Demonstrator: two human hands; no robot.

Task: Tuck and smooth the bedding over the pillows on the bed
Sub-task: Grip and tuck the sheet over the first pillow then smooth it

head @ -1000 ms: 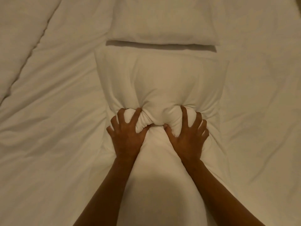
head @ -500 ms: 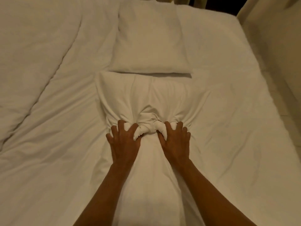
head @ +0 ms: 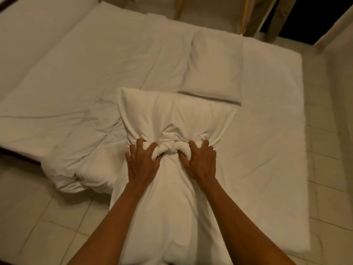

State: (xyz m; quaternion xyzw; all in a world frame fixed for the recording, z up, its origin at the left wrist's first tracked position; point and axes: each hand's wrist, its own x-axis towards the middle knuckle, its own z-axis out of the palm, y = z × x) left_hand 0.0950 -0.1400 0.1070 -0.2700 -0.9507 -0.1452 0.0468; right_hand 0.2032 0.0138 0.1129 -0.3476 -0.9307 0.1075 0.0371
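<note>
A white pillow [head: 172, 111] wrapped in white bedding lies in the middle of the bed. Its near edge is gathered into a twisted roll [head: 168, 148]. My left hand [head: 143, 163] presses on the left end of that roll with fingers curled into the cloth. On the right end, my right hand [head: 200, 161] grips the same roll. A second, flatter white pillow [head: 214, 69] lies just beyond, touching the wrapped pillow's far right edge. The white bedding [head: 267, 150] covers the whole mattress and runs under my forearms toward me.
A bunched fold of bedding [head: 76, 173] hangs off the bed's left near corner over the tiled floor [head: 38, 217]. More tiles [head: 328, 169] run along the right side. Curtains and a dark opening [head: 305, 16] stand behind the bed's far edge.
The view has pulled back and up, so the bed's edges and floor show. My hands have stayed on the gathered roll, which is twisted tighter between them.
</note>
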